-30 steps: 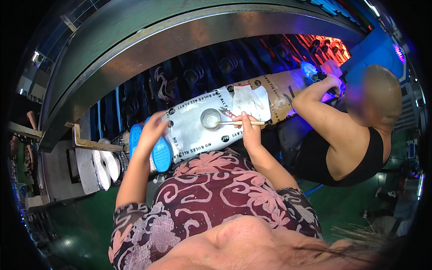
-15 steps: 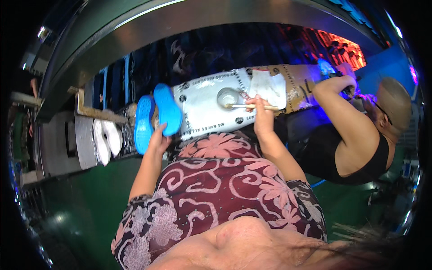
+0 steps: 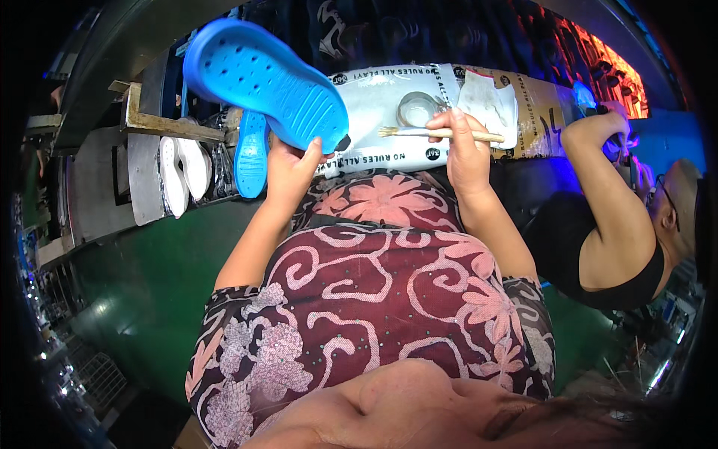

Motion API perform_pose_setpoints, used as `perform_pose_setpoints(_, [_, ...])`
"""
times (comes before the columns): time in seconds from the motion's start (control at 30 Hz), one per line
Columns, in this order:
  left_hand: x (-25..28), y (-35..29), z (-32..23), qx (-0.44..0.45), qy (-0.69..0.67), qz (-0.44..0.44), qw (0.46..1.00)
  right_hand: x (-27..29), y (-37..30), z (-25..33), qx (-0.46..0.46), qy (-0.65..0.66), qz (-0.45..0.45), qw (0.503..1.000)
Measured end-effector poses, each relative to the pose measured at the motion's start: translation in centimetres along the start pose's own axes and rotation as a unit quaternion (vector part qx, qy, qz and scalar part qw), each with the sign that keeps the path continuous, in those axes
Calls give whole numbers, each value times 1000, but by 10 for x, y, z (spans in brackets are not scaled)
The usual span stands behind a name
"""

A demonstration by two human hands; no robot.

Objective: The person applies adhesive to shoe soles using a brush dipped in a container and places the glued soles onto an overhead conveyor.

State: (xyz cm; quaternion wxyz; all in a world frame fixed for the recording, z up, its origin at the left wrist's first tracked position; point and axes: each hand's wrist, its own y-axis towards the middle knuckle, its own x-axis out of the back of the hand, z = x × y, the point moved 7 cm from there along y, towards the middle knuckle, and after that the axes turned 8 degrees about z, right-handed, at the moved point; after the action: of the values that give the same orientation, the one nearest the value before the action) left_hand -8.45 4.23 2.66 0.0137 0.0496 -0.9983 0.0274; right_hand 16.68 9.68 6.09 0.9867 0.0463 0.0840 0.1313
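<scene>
My left hand point(image 3: 294, 168) grips a blue shoe sole point(image 3: 262, 82) by its heel end, with the thumb on its face. The sole is raised and tilted, showing a face with small holes at the wide end and ridges nearer the heel. A second blue sole point(image 3: 251, 161) rests on the bench just left of that hand, partly covered by the raised one. Between the fingers of my right hand point(image 3: 465, 153) is a brush with a pale wooden handle point(image 3: 488, 137). Its bristles point left, below a round clear bowl point(image 3: 416, 110) on the white printed sheet point(image 3: 366, 123).
A pair of white soles point(image 3: 183, 172) lies at the left by a wooden bar point(image 3: 176, 127). A whitish cloth point(image 3: 486, 97) sits right of the bowl. Beyond the sheet are dark racks. A co-worker point(image 3: 609, 224) in a black top is close on the right.
My left hand has lifted one blue sole off the bench and tipped it up. The brush has come away from the bowl, toward me. The view has shifted.
</scene>
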Motion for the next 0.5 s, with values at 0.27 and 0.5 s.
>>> perform_pose_setpoints(0.27, [-22, 6, -9, -39, 42, 20, 998, -43, 5, 32, 190, -242, 119, 944])
perform_pose_setpoints(0.5, [-27, 4, -15, -49, 36, -12, 998, -45, 6, 19, 178, -264, 129, 939])
